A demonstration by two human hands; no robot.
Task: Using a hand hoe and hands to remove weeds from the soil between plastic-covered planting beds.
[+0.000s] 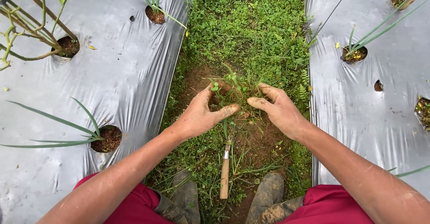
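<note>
Farm field: silver mulch sheeting (125,76), planting holes (106,139), weedy furrow (251,22) between.

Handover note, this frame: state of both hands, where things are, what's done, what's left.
Left hand: open, palm and fingers against the left side of the weed clump, nothing held.
Right hand: open, fingers curled at the clump's right side, nothing held.
Wooden-handled tool: lies on the ground between the boots, handle toward the person, untouched.
Done: a patch of bare soil shows near the hands.
Left: the clump is still rooted; grass covers the strip between the two plastic mulch sheets.
</note>
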